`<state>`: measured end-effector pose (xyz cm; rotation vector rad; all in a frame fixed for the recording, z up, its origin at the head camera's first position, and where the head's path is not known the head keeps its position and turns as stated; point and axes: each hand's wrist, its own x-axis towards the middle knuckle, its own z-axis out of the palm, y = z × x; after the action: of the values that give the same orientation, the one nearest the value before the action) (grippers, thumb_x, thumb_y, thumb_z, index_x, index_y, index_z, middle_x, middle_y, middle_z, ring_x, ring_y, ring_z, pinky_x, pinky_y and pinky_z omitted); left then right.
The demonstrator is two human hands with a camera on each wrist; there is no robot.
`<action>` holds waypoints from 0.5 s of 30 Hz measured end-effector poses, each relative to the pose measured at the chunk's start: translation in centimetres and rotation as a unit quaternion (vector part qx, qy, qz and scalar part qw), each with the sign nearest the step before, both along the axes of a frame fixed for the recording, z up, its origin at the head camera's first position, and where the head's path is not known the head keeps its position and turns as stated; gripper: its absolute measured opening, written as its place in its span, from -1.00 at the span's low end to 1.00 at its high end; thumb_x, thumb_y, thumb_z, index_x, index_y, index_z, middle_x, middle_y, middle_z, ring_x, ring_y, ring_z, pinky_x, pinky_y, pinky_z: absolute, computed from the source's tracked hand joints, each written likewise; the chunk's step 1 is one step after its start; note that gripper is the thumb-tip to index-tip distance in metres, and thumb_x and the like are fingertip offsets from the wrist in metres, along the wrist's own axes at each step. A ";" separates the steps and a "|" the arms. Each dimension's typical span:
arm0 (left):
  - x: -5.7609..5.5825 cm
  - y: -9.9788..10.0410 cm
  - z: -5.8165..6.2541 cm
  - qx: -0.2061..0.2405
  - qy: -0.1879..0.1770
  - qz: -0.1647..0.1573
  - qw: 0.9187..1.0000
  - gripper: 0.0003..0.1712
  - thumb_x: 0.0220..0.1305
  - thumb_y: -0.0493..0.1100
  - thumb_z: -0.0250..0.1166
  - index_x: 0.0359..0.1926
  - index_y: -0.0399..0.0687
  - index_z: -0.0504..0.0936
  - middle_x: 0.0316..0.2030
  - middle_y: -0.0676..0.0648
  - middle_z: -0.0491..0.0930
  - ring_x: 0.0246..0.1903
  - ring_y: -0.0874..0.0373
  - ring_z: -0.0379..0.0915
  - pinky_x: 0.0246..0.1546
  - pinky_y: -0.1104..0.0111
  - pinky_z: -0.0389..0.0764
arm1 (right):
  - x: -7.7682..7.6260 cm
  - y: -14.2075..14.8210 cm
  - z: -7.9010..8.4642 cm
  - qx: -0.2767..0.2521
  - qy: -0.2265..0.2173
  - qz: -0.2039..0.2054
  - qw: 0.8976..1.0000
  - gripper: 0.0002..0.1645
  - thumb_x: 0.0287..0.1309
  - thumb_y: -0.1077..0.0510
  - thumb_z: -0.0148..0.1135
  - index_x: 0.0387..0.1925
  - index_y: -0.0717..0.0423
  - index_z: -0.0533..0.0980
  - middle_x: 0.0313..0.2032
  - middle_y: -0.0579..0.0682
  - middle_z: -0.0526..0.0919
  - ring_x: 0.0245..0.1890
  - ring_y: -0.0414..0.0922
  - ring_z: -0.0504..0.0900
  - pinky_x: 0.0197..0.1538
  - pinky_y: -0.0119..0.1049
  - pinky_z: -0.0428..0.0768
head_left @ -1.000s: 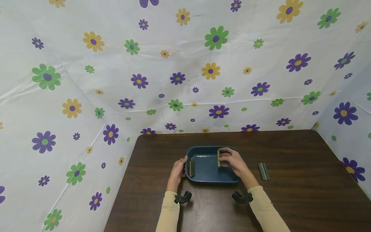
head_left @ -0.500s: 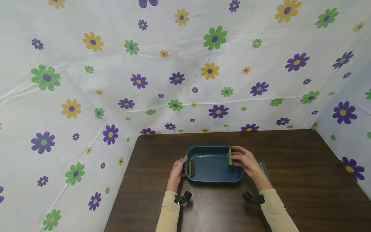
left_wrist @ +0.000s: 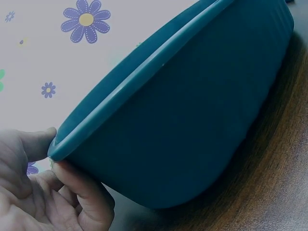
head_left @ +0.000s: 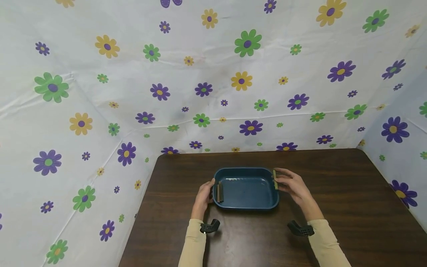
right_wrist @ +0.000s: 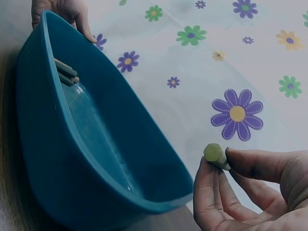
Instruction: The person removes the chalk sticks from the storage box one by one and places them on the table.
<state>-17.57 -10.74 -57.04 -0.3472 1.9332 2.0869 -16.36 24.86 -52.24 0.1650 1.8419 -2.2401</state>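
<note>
The right hand (head_left: pixel 295 185), pinching a slim olive-green stick (head_left: pixel 275 180) with a blunt end between thumb and fingertips, has just carried it from over the blue tray (head_left: pixel 248 194) to that tray's right-hand rim, which seems to set it apart from the brownish sticks (head_left: pixel 219 192) lying together inside the left end. There the left hand (head_left: pixel 202 196) keeps its pinch on the rim, apparently steadying the tray. Glossy, deep and round-cornered, it stands on a dark, wood-grained surface (head_left: pixel 333 200); beyond hangs a creased white sheet (head_left: pixel 130 78) printed with daisies.
</note>
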 end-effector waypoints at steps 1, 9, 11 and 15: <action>0.0 0.0 0.0 -0.002 0.000 -0.001 1.000 -0.48 0.60 0.11 0.11 0.05 -0.34 0.51 -0.42 0.00 0.46 -0.45 0.18 0.42 -0.40 0.33 0.49 | 0.0 0.2 -0.1 0.001 -0.001 -0.003 1.000 -0.38 0.41 0.31 0.27 0.42 0.33 0.34 -0.14 -0.04 0.74 -0.16 -0.11 0.75 -0.11 -0.27 0.69; 0.0 0.0 0.0 -0.005 0.002 -0.004 1.000 -0.42 0.61 0.10 0.10 0.19 -0.40 0.48 -0.41 -0.01 0.48 -0.43 0.17 0.45 -0.37 0.33 0.51 | 0.4 1.7 -0.4 0.016 -0.009 -0.017 1.000 -0.39 0.42 0.27 0.27 0.42 0.28 0.36 -0.16 -0.12 0.72 -0.19 -0.21 0.72 -0.11 -0.29 0.68; -0.1 0.0 0.0 -0.005 0.000 -0.003 1.000 -0.42 0.61 0.10 0.10 0.19 -0.39 0.48 -0.37 -0.02 0.51 -0.40 0.16 0.47 -0.36 0.32 0.52 | 0.5 2.2 -0.5 0.016 -0.012 -0.019 1.000 -0.41 0.43 0.26 0.27 0.42 0.23 0.37 -0.15 -0.13 0.71 -0.18 -0.22 0.71 -0.12 -0.30 0.68; -0.1 0.0 -0.1 -0.003 0.000 -0.001 1.000 -0.42 0.61 0.10 0.10 0.19 -0.40 0.48 -0.36 -0.03 0.50 -0.40 0.16 0.46 -0.37 0.32 0.52 | 0.7 3.1 -0.7 0.009 -0.019 -0.024 0.999 -0.43 0.45 0.25 0.26 0.41 0.18 0.39 -0.13 -0.13 0.72 -0.18 -0.22 0.72 -0.12 -0.30 0.67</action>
<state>-17.68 -10.70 -57.11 -0.3454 1.9402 2.0798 -15.70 28.00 -52.92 0.2566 1.8586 -2.2355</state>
